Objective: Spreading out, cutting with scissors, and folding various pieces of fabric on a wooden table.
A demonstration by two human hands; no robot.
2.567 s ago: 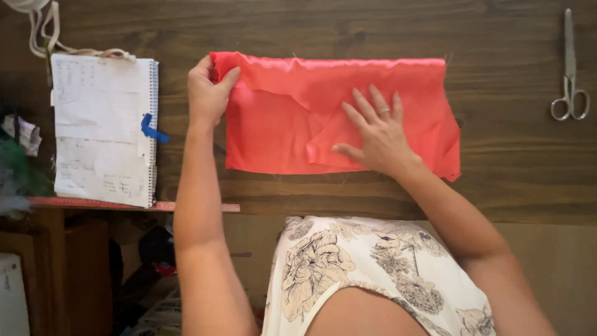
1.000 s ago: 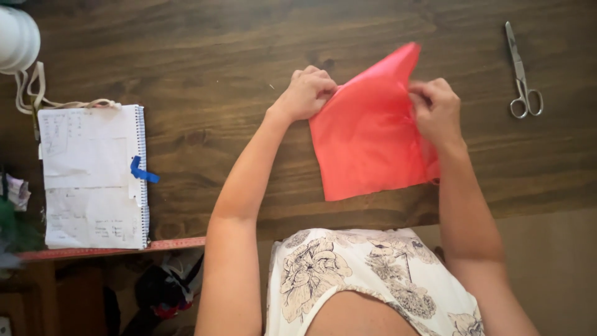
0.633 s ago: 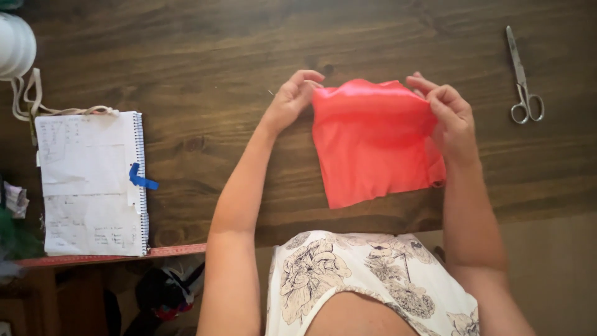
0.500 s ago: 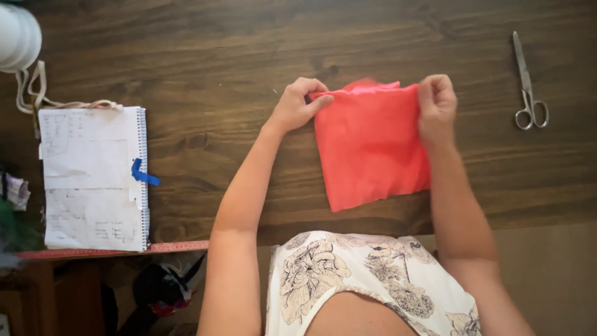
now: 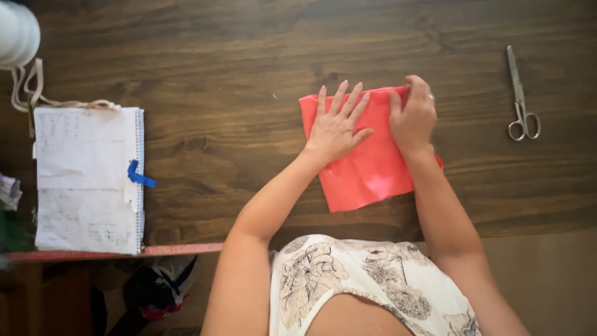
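Folded coral-red cloth [image 5: 367, 165] lies flat on the dark wooden table [image 5: 217, 74], right of centre, directly in front of the person. It sits slightly skewed, with its lower left corner pointing toward the table's near edge.

Left hand [image 5: 336, 124]: palm down on the upper left part of the cloth, fingers [image 5: 341, 98] spread and extended. Flat press, no grasp; nothing held.

Right hand [image 5: 413, 118]: on the cloth's upper right edge, fingers curled over the fabric. Whether it pinches the edge or only presses on it cannot be told from this view. A ring shows on one finger.

The two hands are close together, not touching.

Surroundings: metal scissors [image 5: 520, 96] lie closed on the table, well to the right of the cloth. A spiral notebook [image 5: 87, 180] with a blue clip [image 5: 140, 176] lies well to the left. A white cord [image 5: 28, 87] lies just above the notebook.
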